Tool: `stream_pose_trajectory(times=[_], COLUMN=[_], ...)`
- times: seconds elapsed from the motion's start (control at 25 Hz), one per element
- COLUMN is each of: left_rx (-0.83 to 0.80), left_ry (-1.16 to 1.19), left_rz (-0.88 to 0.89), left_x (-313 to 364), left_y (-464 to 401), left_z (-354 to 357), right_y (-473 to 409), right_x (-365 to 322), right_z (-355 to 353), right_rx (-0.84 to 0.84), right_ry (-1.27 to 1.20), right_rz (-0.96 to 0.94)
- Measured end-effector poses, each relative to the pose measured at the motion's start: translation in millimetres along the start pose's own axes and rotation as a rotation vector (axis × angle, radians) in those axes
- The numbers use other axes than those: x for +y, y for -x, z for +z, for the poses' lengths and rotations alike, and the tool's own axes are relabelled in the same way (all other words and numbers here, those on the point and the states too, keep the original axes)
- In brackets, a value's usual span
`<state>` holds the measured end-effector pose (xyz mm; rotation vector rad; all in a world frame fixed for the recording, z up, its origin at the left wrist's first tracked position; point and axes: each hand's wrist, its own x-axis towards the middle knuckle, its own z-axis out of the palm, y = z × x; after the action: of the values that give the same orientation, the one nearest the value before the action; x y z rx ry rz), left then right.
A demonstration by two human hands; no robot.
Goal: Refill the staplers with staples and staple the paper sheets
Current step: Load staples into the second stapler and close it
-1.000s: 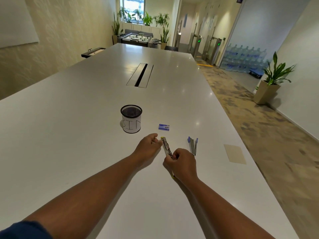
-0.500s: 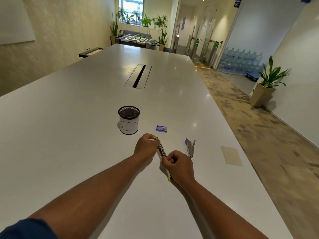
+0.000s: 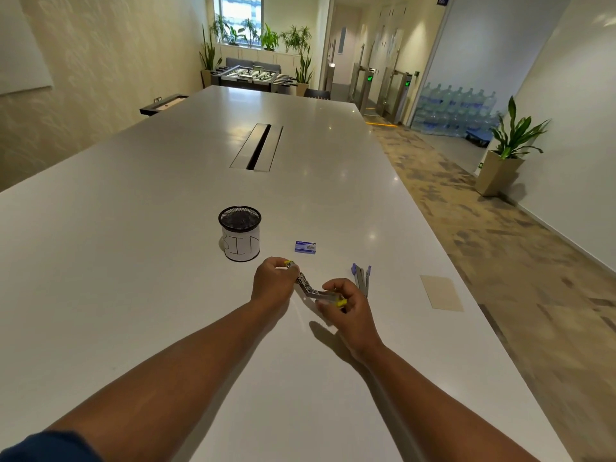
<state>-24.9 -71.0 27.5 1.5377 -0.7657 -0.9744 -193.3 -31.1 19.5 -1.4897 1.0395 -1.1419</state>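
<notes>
A yellow stapler [image 3: 308, 286] is swung wide open just above the white table [image 3: 166, 228]. My left hand [image 3: 273, 281] grips its far half and my right hand [image 3: 346, 303] grips its near half, so the metal channel bends between them. To the right lies a blue stapler [image 3: 361, 276], also open. A small blue staple box [image 3: 305, 247] rests beyond my hands. A beige stack of paper sheets [image 3: 441, 292] lies near the table's right edge.
A black mesh cup [image 3: 240, 233] wrapped in a white label marked "BIN" stands left of the staple box. A cable slot [image 3: 258, 146] runs down the table's middle. The table's right edge drops to a carpeted walkway with a potted plant [image 3: 503, 155].
The yellow stapler has been unfolded from nearly straight into a wide angle. My right hand has turned and moved right with the near half. My left hand stays on the far end.
</notes>
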Motion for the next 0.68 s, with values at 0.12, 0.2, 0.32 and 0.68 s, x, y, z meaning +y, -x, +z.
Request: stream_pose_trajectory(times=[0.12,0.2,0.32,0.68], left_rx=[-0.012,-0.028,-0.139,-0.458], left_ry=[-0.076,-0.099,0.028,0.188], left_rz=[0.044,0.072,0.039,0.028], left_x=[-1.8,-3.4,-6.0,-8.5], left_y=[0.3,1.5,5.4,4.7], left_z=[-0.4,0.0,-0.7,-28.5], right_y=[-3.3,-6.5,-9.0,-6.4], right_x=[3.3,6.0,12.7,18.8], right_z=[0.9,3.6,7.8,13.0], right_rx=[0.058,0.083,0.095,-0.074], right_ry=[0.019,0.105,0.243,0.557], right_rz=[-0.004,0.010,0.007,-0.041])
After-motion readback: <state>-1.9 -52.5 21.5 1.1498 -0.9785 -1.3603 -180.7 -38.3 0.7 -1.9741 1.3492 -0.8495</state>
